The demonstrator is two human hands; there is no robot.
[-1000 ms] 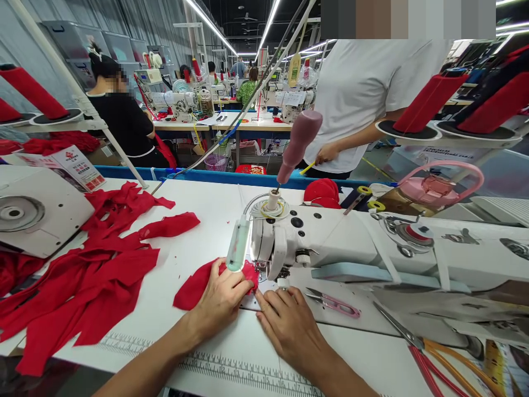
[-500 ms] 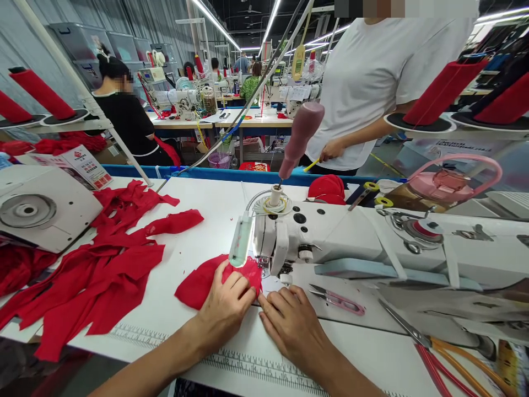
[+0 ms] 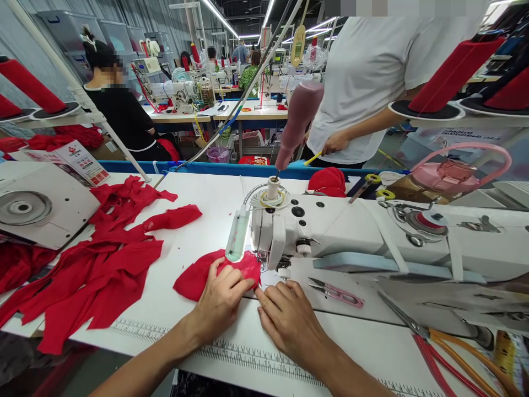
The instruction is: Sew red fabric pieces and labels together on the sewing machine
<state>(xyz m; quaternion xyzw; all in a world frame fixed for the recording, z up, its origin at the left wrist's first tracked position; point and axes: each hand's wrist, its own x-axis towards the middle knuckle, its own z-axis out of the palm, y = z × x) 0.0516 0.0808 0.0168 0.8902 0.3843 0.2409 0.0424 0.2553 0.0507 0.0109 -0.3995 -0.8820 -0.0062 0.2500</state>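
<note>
A curved piece of red fabric (image 3: 198, 273) with a lacy end lies under the needle area of a white sewing machine (image 3: 275, 234). My left hand (image 3: 223, 295) rests on it with bent fingers, holding its near edge. Beside it, my right hand (image 3: 289, 317) has its fingers curled together, the fingertips at the fabric's right corner close to the presser foot. What the right fingertips grip is partly hidden. Pink-handled thread snips (image 3: 336, 292) lie right of my right hand. A clear pale-green guard (image 3: 238, 236) hangs above the fabric.
Loose red fabric strips (image 3: 124, 264) cover the table's left side. Scissors with orange handles (image 3: 421, 328) lie at right, blades toward the machine. A printed ruler (image 3: 248, 355) runs along the front edge. A person in a white shirt (image 3: 363, 94) stands behind the table, holding a yellow stick.
The view has shifted slightly, moving the scene up a little. Both hands stay at the red fabric, with almost no movement relative to the machine.
</note>
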